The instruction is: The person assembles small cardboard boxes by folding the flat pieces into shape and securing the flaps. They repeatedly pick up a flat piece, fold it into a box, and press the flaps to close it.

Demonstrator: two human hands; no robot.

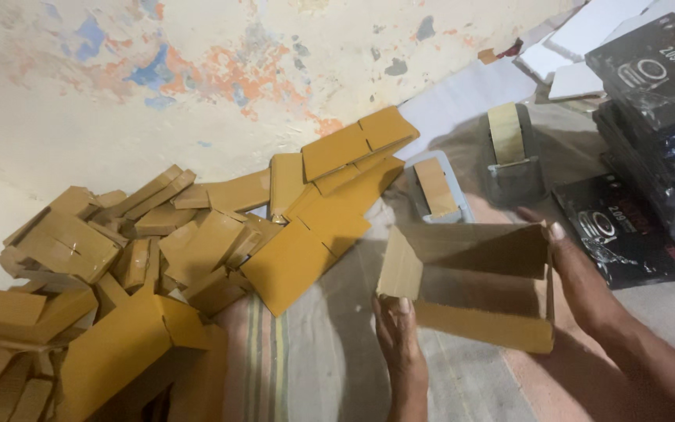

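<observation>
Both hands hold an open brown cardboard box [470, 285] above a striped cloth [322, 352]. My left hand [400, 344] grips its lower left corner from below. My right hand [583, 281] holds the right end, fingers along the upper right edge. The box's inside faces me, with one end flap [400, 270] standing out at the left.
A large heap of folded yellow-brown cardboard boxes [158, 266] lies at the left against a peeling wall [158, 78]. A tape dispenser [512, 156] stands behind the box. Black glossy packs [658, 101] are stacked at the right, one black pack [626, 230] lying flat. White sheets [587, 47] lie at the back.
</observation>
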